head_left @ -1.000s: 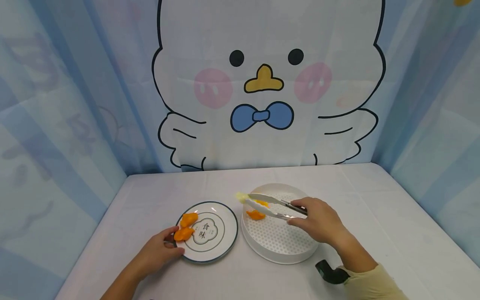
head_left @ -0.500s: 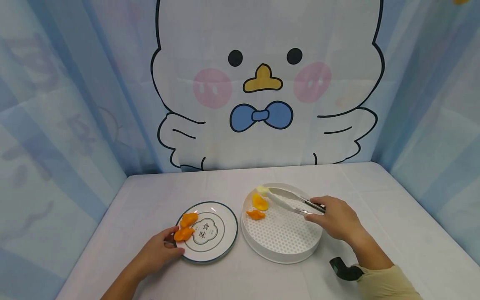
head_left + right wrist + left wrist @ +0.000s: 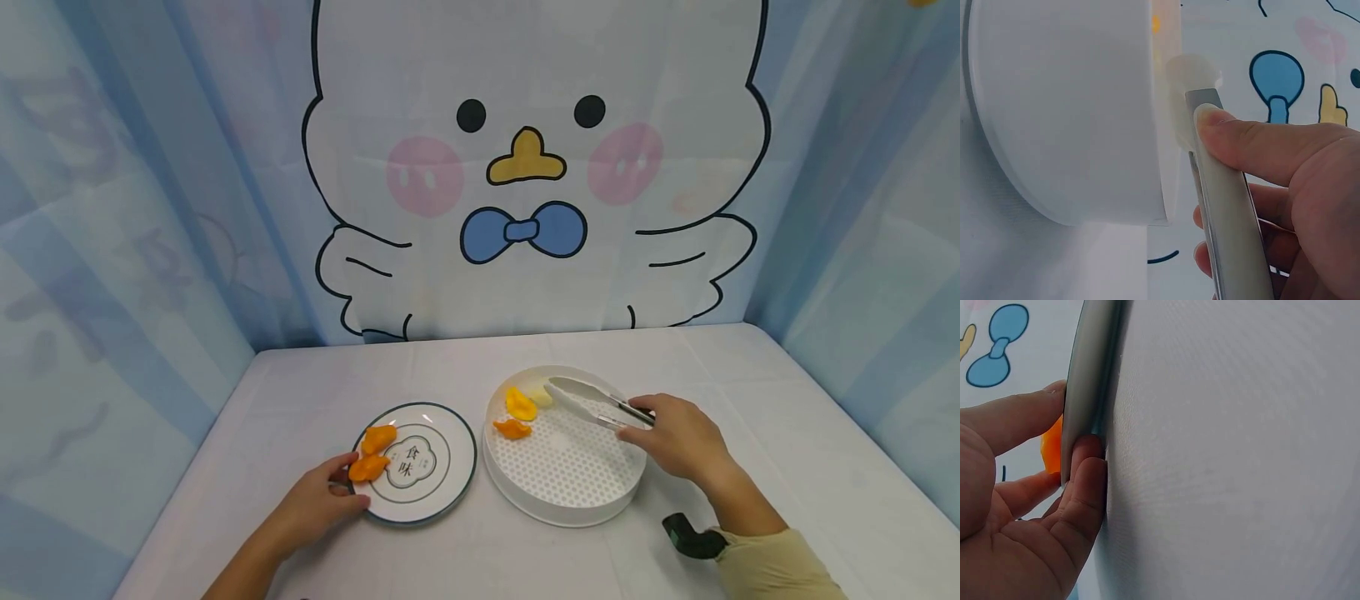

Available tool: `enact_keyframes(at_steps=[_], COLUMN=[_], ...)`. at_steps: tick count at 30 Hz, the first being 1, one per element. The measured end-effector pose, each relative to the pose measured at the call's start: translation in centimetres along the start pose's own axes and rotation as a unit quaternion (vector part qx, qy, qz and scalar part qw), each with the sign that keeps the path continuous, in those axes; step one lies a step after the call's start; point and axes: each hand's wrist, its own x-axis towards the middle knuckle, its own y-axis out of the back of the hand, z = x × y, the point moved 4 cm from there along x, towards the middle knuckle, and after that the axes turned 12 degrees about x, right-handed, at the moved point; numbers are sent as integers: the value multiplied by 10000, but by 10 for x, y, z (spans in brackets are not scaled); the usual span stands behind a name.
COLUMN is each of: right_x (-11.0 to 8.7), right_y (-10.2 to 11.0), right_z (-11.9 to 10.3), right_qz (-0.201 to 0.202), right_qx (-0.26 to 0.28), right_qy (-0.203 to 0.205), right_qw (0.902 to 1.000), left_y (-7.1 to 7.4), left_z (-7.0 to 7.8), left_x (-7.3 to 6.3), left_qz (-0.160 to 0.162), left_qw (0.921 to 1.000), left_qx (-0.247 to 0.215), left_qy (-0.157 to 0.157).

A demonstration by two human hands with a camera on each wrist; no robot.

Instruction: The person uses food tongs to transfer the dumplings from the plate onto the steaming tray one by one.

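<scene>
My left hand (image 3: pixel 311 504) grips the left rim of a white plate (image 3: pixel 442 487) with a dark edge, its thumb on one face and fingertips on the other in the left wrist view. Two orange dumpling-shaped pieces (image 3: pixel 367 468) lie on the plate near that hand. My right hand (image 3: pixel 678 437) holds metal tongs (image 3: pixel 626 407) with pale tips over a round white perforated tray (image 3: pixel 577 479). A pale yellow piece (image 3: pixel 541 397) lies in the tray just by the tong tips. Left of it are a yellow piece (image 3: pixel 521 404) and an orange piece (image 3: pixel 513 429).
Plate and tray stand side by side on a table with a white cloth (image 3: pixel 337 392). A black device (image 3: pixel 693 537) is strapped at the right wrist. Behind the table hangs a curtain (image 3: pixel 525 300) with a cartoon bird.
The tongs moved right from the tray's left edge, carrying the pale yellow piece, which now lies beside the yellow one. The left hand and plate stayed put.
</scene>
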Motion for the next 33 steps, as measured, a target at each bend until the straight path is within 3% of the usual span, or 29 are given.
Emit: enact_keyframes(at_steps=[16, 25, 33], right_x=[1, 2, 7], right_y=[-3, -11, -27], right_z=[-6, -26, -56], right_qz=[-71, -65, -342], right_qx=[-5, 89, 208], right_qy=[-109, 170, 260], right_qw=[9999, 9998, 9989], left_y=[-1, -1, 0], left_z=[-3, -4, -4], left_x=[3, 4, 4], left_qz=[-30, 44, 31], left_qw=[10000, 9998, 9998], left_qx=[-4, -162, -188], left_qy=[30, 56, -78])
